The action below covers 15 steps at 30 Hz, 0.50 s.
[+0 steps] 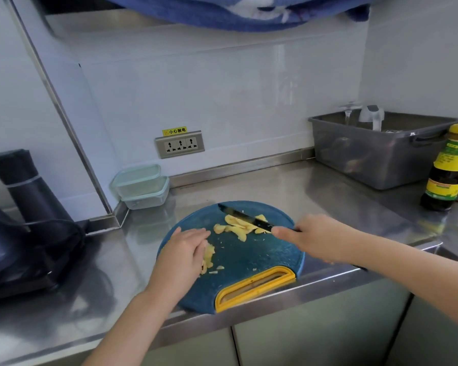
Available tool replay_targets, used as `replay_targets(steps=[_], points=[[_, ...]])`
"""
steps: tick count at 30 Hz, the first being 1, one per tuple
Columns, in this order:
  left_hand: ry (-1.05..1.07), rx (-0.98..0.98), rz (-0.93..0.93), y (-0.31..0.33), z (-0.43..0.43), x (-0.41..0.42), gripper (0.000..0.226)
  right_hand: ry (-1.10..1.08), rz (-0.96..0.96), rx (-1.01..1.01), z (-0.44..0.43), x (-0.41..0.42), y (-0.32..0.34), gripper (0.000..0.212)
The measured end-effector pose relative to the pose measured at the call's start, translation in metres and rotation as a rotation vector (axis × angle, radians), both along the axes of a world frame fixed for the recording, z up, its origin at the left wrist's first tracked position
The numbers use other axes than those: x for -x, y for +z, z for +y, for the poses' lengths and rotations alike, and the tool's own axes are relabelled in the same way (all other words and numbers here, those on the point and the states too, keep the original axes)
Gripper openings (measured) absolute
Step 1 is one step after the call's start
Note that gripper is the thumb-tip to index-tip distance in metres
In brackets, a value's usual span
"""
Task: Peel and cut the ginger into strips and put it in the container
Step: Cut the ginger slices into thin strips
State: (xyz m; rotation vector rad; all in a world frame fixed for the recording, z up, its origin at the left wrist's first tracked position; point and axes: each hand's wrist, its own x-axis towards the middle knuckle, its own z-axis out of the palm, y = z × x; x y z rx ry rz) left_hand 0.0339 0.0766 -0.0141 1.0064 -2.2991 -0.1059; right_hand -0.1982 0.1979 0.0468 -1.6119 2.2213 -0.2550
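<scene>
Steel counter [249,186] bears stacked containers [140,186], grey tub [376,157], sauce bottle [448,170].

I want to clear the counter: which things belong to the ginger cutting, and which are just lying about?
For the job: ginger slices, knife, blue cutting board, stacked lidded containers.
Lying about: black kettle, sauce bottle, grey tub.

cutting board [243,262]: dark teal, yellow handle | ginger slices [237,225]: pale yellow | knife [245,216]: black blade | stacked containers [140,185]: clear, mint-green lids | bin [376,151]: grey | sauce bottle [448,170]: dark, yellow-green label, yellow cap | tabletop [249,183]: silver steel
</scene>
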Motion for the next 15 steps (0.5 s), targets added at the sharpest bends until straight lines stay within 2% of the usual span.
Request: replay_targets(steps=[2,5,7,10,15], points=[[0.097,-0.034,0.104,0.012,0.006,-0.007,0.039,0.146,0.331,0.051,-0.001,-0.009,0.001,0.060],[0.056,-0.030,0.028,0.028,0.018,-0.011,0.054,0.272,0.581,0.104,-0.001,-0.023,0.008,0.051],[-0.064,-0.036,-0.098,0.034,0.034,-0.004,0.068,0.334,0.661,0.122,-0.003,-0.032,0.011,0.046],[-0.118,-0.073,-0.269,0.033,0.055,0.011,0.081,0.384,0.721,0.164,-0.006,-0.040,0.014,0.043],[0.016,-0.051,-0.373,0.019,0.046,0.012,0.068,0.357,0.744,0.204,-0.003,-0.036,0.020,0.037]])
